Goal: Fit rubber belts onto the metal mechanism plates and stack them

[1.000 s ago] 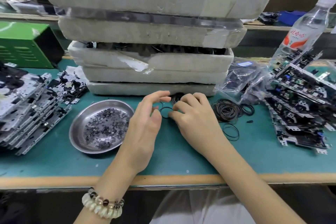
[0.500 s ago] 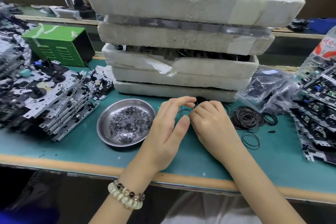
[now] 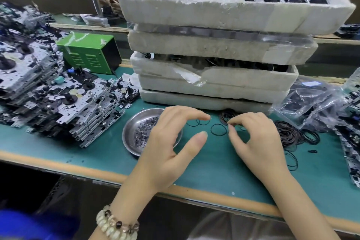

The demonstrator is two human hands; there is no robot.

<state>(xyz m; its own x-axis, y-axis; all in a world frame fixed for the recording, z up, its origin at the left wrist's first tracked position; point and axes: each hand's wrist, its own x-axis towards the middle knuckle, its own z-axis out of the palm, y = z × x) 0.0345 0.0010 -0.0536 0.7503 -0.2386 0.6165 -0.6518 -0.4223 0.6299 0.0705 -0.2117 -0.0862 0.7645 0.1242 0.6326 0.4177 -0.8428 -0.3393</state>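
Note:
A small black rubber belt (image 3: 219,129) lies on the green mat between my hands. My right hand (image 3: 259,140) pinches thumb and forefinger together at the belt's right edge. My left hand (image 3: 173,142) hovers over the mat with thumb and forefinger spread apart, holding nothing. Two more loose belts (image 3: 198,122) lie just beyond its fingertips. A small heap of belts (image 3: 227,116) sits against the foam trays, and a larger heap (image 3: 290,135) lies to the right of my right hand. Metal mechanism plates are stacked at the left (image 3: 58,101) and at the right edge (image 3: 350,142).
A steel dish (image 3: 132,138) of tiny washers sits partly under my left hand. Stacked foam trays (image 3: 214,84) of black discs rise right behind the belts. A green box (image 3: 87,52) stands at the back left, plastic bags of belts (image 3: 305,101) at the right.
My left hand has let go of the belt and drawn back to the left, opening. The belt now lies by my right fingertips. The view has swung left, showing more of the left plate stack.

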